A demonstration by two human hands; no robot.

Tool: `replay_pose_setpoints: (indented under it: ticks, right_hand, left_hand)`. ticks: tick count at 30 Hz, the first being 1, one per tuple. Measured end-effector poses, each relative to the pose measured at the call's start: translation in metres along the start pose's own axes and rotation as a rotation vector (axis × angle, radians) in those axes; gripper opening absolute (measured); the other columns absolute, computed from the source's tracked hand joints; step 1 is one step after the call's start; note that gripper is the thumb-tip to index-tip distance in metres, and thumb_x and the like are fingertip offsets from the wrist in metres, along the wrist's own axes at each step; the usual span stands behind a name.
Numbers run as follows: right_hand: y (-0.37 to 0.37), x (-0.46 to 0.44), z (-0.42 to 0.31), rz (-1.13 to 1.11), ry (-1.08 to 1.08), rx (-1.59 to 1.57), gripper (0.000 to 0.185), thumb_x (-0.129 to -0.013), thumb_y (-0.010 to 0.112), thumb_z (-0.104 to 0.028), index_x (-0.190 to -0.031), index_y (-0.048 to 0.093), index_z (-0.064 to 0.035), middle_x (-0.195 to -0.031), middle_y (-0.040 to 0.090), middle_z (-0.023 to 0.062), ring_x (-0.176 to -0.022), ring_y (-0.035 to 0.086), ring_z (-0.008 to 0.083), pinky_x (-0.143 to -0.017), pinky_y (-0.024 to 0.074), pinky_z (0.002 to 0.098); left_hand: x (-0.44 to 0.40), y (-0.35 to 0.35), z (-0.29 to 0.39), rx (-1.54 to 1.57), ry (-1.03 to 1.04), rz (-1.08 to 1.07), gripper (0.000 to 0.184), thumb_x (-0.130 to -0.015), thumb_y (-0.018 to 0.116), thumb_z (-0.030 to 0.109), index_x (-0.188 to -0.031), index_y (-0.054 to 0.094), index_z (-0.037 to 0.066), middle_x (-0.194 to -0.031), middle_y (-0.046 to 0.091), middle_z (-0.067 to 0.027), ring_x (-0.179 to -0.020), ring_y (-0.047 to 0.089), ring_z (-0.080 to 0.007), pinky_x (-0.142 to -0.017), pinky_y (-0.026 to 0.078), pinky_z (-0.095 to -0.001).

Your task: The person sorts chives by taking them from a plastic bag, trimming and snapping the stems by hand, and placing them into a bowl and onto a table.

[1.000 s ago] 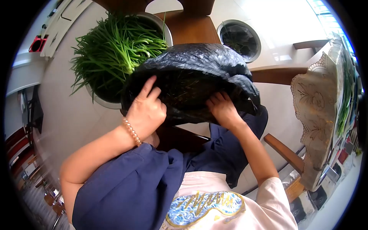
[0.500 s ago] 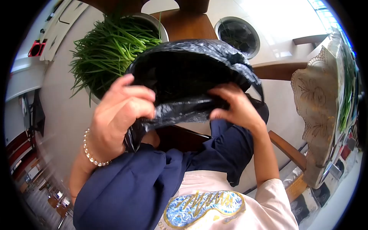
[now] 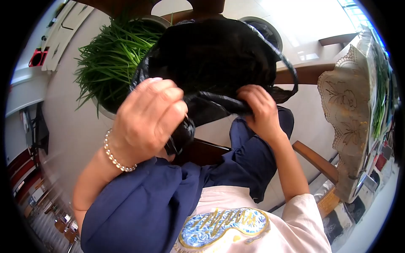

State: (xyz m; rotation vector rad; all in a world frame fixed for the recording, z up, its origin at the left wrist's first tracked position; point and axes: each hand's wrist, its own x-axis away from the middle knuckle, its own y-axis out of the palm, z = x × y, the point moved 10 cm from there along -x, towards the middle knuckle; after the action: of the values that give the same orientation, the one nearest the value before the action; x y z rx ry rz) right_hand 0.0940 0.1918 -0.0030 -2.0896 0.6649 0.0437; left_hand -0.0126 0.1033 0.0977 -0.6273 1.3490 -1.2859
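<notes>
A black plastic bag (image 3: 219,50) hangs above my knees, its wide mouth turned toward me. The inside is too dark to make out. My left hand (image 3: 147,116), with a beaded bracelet at the wrist, is closed around the bag's near left rim, and some crumpled plastic hangs below the fingers. On the other side, my right hand (image 3: 260,109) grips the near right rim, fingers curled over the edge. A loop handle of the bag sticks out at the right. Beyond my left hand lies a big heap of long green chives (image 3: 114,59), partly covered by the bag.
The chives sit in a metal basin (image 3: 162,21). Behind the bag's right side is another round bin (image 3: 270,31) with a dark lining. At the right stands a table with a lace-edged cloth (image 3: 344,99), with more green stalks (image 3: 382,101) on it. A wooden chair bar (image 3: 314,160) juts in below.
The bag's mouth has opened wider and risen away from me. My left hand has moved right and closed on the rim; my right hand has shifted slightly and now grips the edge.
</notes>
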Motion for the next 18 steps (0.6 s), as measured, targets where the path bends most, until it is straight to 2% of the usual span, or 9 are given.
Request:
replay_pose_setpoints:
  ticks: [2, 4, 7, 10, 11, 14, 15, 17, 18]
  right_hand:
    - [0.030, 0.020, 0.004, -0.291, -0.019, 0.099, 0.050, -0.046, 0.058, 0.005, -0.095, 0.055, -0.0020, -0.100, 0.055, 0.0142, -0.107, 0.046, 0.0308, -0.098, 0.0324, 0.0415]
    - [0.053, 0.045, 0.015, -0.469, 0.056, 0.110, 0.058, -0.053, 0.065, -0.002, -0.110, 0.053, -0.0040, -0.106, 0.054, 0.0159, -0.112, 0.044, 0.0298, -0.101, 0.0289, 0.0400]
    - [0.062, 0.055, 0.026, -0.615, 0.218, -0.056, 0.066, -0.061, 0.072, -0.018, -0.120, 0.047, -0.0041, -0.112, 0.053, 0.0175, -0.113, 0.043, 0.0308, -0.099, 0.0309, 0.0379]
    - [0.060, 0.043, 0.028, -0.630, 0.272, -0.387, 0.069, -0.064, 0.074, -0.030, -0.121, 0.046, -0.0034, -0.116, 0.051, 0.0191, -0.112, 0.045, 0.0316, -0.096, 0.0339, 0.0355]
    - [0.058, 0.034, 0.035, -0.518, 0.285, -0.441, 0.062, -0.069, 0.069, -0.036, -0.115, 0.050, -0.0003, -0.113, 0.052, 0.0222, -0.105, 0.049, 0.0341, -0.089, 0.0392, 0.0352]
    - [0.070, 0.023, 0.081, -0.463, 0.633, -0.124, 0.031, -0.078, 0.057, -0.014, -0.106, 0.056, -0.0016, -0.105, 0.057, 0.0202, -0.098, 0.055, 0.0325, -0.085, 0.0428, 0.0367]
    - [0.078, 0.016, 0.087, -0.460, 0.633, -0.121, 0.031, -0.078, 0.057, -0.014, -0.106, 0.056, -0.0016, -0.105, 0.057, 0.0202, -0.098, 0.055, 0.0325, -0.085, 0.0428, 0.0367]
    - [0.096, 0.018, 0.110, -0.675, 0.615, 0.398, 0.028, -0.077, 0.050, -0.006, -0.104, 0.057, -0.0022, -0.105, 0.057, 0.0190, -0.097, 0.055, 0.0332, -0.083, 0.0442, 0.0395]
    - [0.107, 0.023, 0.117, -0.677, 0.614, 0.400, 0.028, -0.077, 0.050, -0.006, -0.104, 0.057, -0.0022, -0.105, 0.057, 0.0190, -0.097, 0.055, 0.0332, -0.083, 0.0442, 0.0395]
  left_hand:
    - [0.010, 0.017, 0.006, 0.152, -0.008, -0.099, 0.010, -0.072, 0.054, 0.004, -0.080, 0.048, 0.003, -0.089, 0.056, -0.0126, -0.090, 0.056, -0.0280, -0.086, 0.043, -0.0400]
    - [0.030, 0.050, 0.010, 0.198, -0.029, -0.230, 0.008, -0.074, 0.052, 0.002, -0.081, 0.047, 0.003, -0.081, 0.058, -0.0089, -0.085, 0.058, -0.0222, -0.090, 0.041, -0.0412]
    - [0.047, 0.080, 0.010, 0.165, -0.045, -0.320, 0.012, -0.074, 0.051, 0.004, -0.085, 0.054, 0.001, -0.070, 0.055, -0.0076, -0.076, 0.057, -0.0199, -0.091, 0.041, -0.0385]
    - [0.045, 0.087, 0.020, 0.131, 0.022, -0.386, 0.018, -0.072, 0.051, 0.004, -0.090, 0.055, 0.001, -0.068, 0.054, -0.0065, -0.072, 0.056, -0.0189, -0.090, 0.041, -0.0386]
    - [0.039, 0.083, 0.021, 0.190, 0.004, -0.374, 0.025, -0.070, 0.055, 0.004, -0.094, 0.056, 0.001, -0.069, 0.055, -0.0073, -0.073, 0.057, -0.0203, -0.089, 0.042, -0.0389]
    - [0.033, 0.079, 0.025, 0.342, -0.014, -0.360, 0.030, -0.067, 0.062, 0.009, -0.096, 0.057, 0.002, -0.071, 0.058, -0.0084, -0.072, 0.058, -0.0223, -0.083, 0.045, -0.0369]
    - [0.031, 0.078, 0.026, 0.432, -0.017, -0.357, 0.029, -0.066, 0.066, 0.013, -0.093, 0.059, 0.003, -0.072, 0.059, -0.0087, -0.071, 0.058, -0.0230, -0.078, 0.047, -0.0346]
    - [0.026, 0.073, 0.029, 0.529, -0.067, -0.390, 0.030, -0.066, 0.068, 0.018, -0.091, 0.059, 0.004, -0.073, 0.060, -0.0088, -0.069, 0.059, -0.0237, -0.072, 0.048, -0.0335]
    - [0.025, 0.074, 0.028, 0.628, -0.120, -0.425, 0.032, -0.065, 0.071, 0.022, -0.090, 0.060, 0.004, -0.073, 0.061, -0.0089, -0.068, 0.059, -0.0243, -0.067, 0.048, -0.0325]
